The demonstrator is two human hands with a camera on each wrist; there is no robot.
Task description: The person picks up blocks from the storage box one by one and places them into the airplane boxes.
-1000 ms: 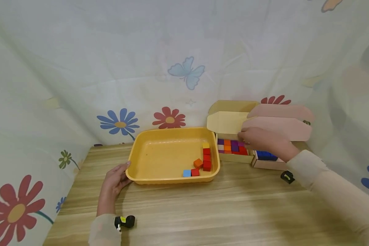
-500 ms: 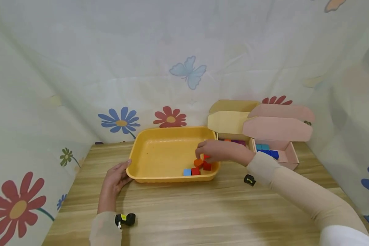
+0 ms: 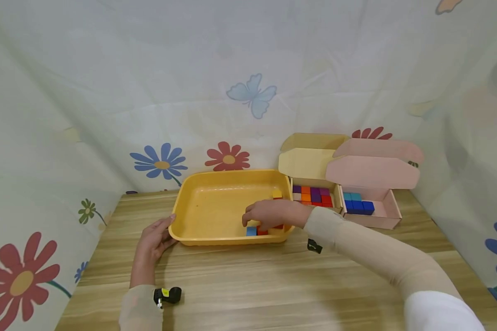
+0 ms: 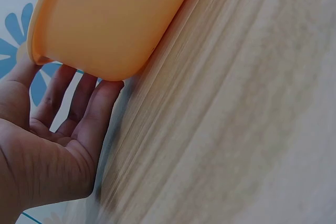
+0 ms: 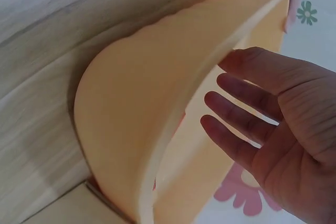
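Observation:
A yellow plastic tray [image 3: 215, 209] sits on the table. My left hand [image 3: 154, 241] holds its left end, thumb at the rim and fingertips against the outer wall in the left wrist view. My right hand [image 3: 273, 214] is over the tray's right part. Its fingers are spread and loosely bent in the right wrist view, with no block visible among them. Below the fingers lie a light blue block [image 3: 251, 231] and a red block [image 3: 262, 231]. A yellow block [image 3: 277, 194] shows behind the hand, which hides most of the other blocks there.
Right of the tray stands an open pale yellow box [image 3: 337, 202] of purple, orange and red blocks. Beside it, an open pink box [image 3: 387, 209] contains teal and blue blocks. Both lids stand raised at the back. A flower-printed curtain [image 3: 215, 92] hangs behind the wooden table [image 3: 248, 280].
My right hand has moved left from the pale yellow box, passing over the tray's right side to the blocks near its front. The left hand has stayed at the tray's left end.

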